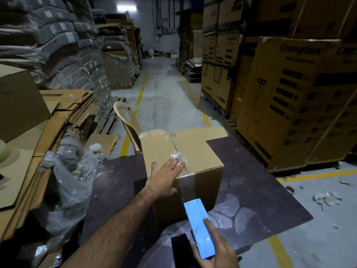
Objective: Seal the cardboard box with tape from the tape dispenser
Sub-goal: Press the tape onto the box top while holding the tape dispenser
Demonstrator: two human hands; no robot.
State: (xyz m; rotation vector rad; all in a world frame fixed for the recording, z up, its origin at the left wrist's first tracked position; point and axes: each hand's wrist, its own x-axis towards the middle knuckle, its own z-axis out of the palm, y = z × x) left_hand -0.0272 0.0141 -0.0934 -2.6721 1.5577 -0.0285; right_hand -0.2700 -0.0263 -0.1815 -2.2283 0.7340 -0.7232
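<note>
A brown cardboard box stands on a dark board, its top flaps closed along a centre seam. My left hand lies flat on the box's near top edge, fingers spread and pressing crumpled clear tape onto the seam. A strip of clear tape runs from the top edge down the box's front face to a blue tape dispenser. My right hand grips the dispenser low in front of the box, index finger along its side.
The dark board rests on the floor. Flattened cartons and plastic wrap pile up on the left. A plastic chair stands behind the box. Tall printed cartons rise on the right. An aisle runs ahead.
</note>
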